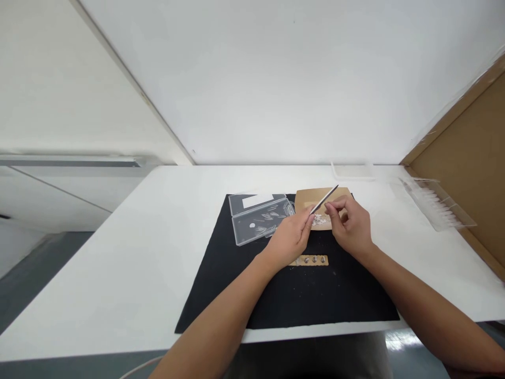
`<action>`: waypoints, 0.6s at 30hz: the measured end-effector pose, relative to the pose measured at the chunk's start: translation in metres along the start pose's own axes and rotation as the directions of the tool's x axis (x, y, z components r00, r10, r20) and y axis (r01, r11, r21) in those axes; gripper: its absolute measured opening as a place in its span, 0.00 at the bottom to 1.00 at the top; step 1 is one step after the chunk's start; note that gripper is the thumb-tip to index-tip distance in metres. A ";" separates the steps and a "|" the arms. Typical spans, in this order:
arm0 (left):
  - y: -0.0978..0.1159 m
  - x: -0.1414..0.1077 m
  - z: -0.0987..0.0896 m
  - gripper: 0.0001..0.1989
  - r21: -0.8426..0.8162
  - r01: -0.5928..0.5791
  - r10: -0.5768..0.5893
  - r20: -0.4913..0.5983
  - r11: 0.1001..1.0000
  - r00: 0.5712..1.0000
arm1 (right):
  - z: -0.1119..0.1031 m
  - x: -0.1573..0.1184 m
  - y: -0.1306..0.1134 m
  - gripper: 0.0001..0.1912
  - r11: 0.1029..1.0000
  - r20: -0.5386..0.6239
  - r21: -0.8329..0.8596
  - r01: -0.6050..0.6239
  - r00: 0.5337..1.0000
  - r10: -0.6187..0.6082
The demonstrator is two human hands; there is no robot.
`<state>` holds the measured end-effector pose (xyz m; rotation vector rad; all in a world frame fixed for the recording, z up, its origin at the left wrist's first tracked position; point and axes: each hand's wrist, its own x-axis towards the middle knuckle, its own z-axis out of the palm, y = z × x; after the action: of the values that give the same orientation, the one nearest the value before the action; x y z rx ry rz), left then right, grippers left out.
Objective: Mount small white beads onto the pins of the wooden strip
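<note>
My left hand (291, 235) is closed around a slim nail file (325, 198), pale on its face and dark along the edge, which slants up to the right. My right hand (351, 222) is pinched just right of the file; whatever lies between its fingertips is too small to make out. Under and behind the hands lies a brown paper tray (305, 197) with small white pieces (320, 219) on it. To the left, an open clear plastic case (241, 239) holds several transparent nail tips (268, 216). A tan strip (311, 260) with several small metal pegs is partly hidden by my left wrist.
A black mat (292, 300) covers part of the white table (130, 273). At the right stands a clear tray (437, 205) with rows of pale tips, beside a cardboard panel (465, 142). A translucent holder (352, 171) sits near the wall.
</note>
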<state>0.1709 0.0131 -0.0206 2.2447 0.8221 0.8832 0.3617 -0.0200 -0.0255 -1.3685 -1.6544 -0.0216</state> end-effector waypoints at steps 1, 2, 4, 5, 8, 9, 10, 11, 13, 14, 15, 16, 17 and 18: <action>0.000 0.000 0.000 0.21 0.001 -0.002 0.002 0.001 1.000 1.000 | 0.000 0.000 0.000 0.09 1.000 0.004 0.008 0.011 1.000 -0.011; 0.000 -0.001 0.000 0.21 0.006 -0.003 0.003 0.003 1.000 1.000 | 0.000 0.000 0.001 0.08 0.999 -0.003 -0.001 0.039 0.999 -0.039; 0.000 -0.001 0.000 0.21 0.030 -0.001 0.001 0.007 1.000 1.000 | 0.001 0.000 0.003 0.07 0.992 -0.025 -0.046 0.114 0.993 -0.115; 0.000 -0.001 0.000 0.21 0.043 0.004 -0.004 0.009 0.999 1.000 | 0.002 0.000 0.005 0.06 0.986 -0.031 -0.071 0.148 0.988 -0.151; 0.000 -0.001 0.000 0.20 0.039 0.022 -0.022 0.009 0.999 1.000 | 0.006 -0.002 0.009 0.06 0.964 -0.037 -0.152 0.216 0.974 -0.224; 0.000 -0.001 0.000 0.19 0.029 0.026 -0.026 0.006 0.999 1.000 | 0.007 -0.002 0.010 0.06 0.959 -0.043 -0.184 0.217 0.973 -0.228; 0.000 -0.001 0.000 0.19 0.019 0.028 -0.028 0.000 0.999 1.000 | 0.008 -0.003 0.011 0.06 0.954 -0.053 -0.213 0.210 0.973 -0.226; 0.001 -0.001 0.000 0.19 0.013 0.029 -0.029 -0.005 1.000 1.000 | 0.009 -0.003 0.010 0.07 0.952 -0.065 -0.236 0.196 0.974 -0.217; 0.002 -0.001 0.000 0.19 0.005 0.024 -0.024 -0.012 1.000 1.000 | 0.009 -0.003 0.009 0.08 0.953 -0.100 -0.260 0.154 0.978 -0.185; 0.002 -0.001 0.000 0.19 0.001 0.021 -0.021 -0.012 1.000 1.000 | 0.008 -0.002 0.007 0.08 0.956 -0.111 -0.263 0.133 0.980 -0.167; 0.003 -0.001 0.000 0.19 -0.005 0.018 -0.018 -0.009 1.000 1.000 | 0.007 -0.001 0.006 0.08 0.957 -0.116 -0.268 0.114 0.982 -0.149; 0.003 -0.001 -0.001 0.19 -0.014 0.014 -0.014 -0.005 1.000 1.000 | 0.005 0.000 0.004 0.09 0.957 -0.116 -0.274 0.098 0.984 -0.134; 0.003 -0.001 -0.001 0.19 -0.021 0.010 -0.010 0.001 1.000 1.000 | 0.004 0.002 0.003 0.09 0.956 -0.114 -0.280 0.085 0.986 -0.121; 0.004 -0.001 0.000 0.19 -0.024 0.008 -0.008 0.006 1.000 1.000 | 0.002 0.003 0.002 0.09 0.955 -0.107 -0.286 0.076 0.988 -0.111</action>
<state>0.1710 0.0099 -0.0184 2.2206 0.8134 0.8783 0.3620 -0.0156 -0.0256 -1.4653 -1.6568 -0.4029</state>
